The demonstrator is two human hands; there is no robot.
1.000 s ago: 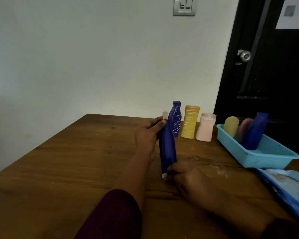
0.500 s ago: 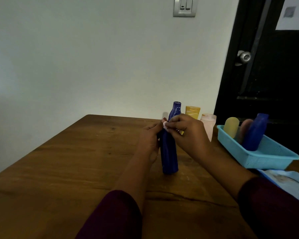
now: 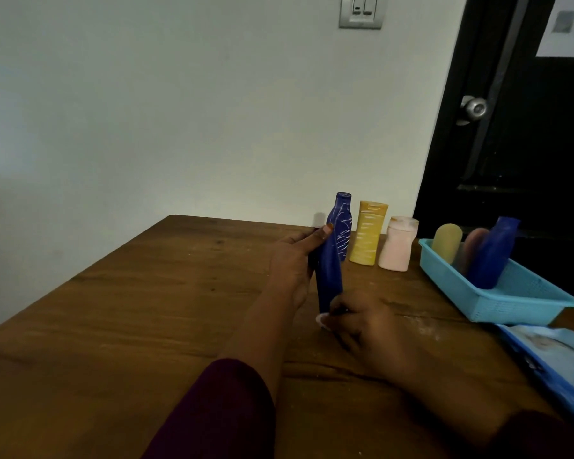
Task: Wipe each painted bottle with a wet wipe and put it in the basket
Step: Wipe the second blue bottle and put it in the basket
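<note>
My left hand (image 3: 294, 260) grips the upper part of a tall dark blue bottle (image 3: 328, 276) that stands upright on the wooden table (image 3: 146, 309). At the bottle's base my right hand (image 3: 365, 329) pinches a small white wet wipe (image 3: 322, 321) against it. Behind it stand a blue bottle with white scribbles (image 3: 342, 226), a yellow bottle (image 3: 368, 231) and a pale pink bottle (image 3: 397, 243). To the right, the light blue basket (image 3: 511, 306) holds a yellowish, a pinkish and a dark blue bottle (image 3: 494, 253).
A blue wet-wipe packet (image 3: 554, 356) lies at the table's right edge, in front of the basket. A white wall runs behind the table, with a dark door (image 3: 527, 144) at the right.
My right hand with the wipe has gone down the blue bottle from its top to its base. My left hand keeps hold of the upper part.
</note>
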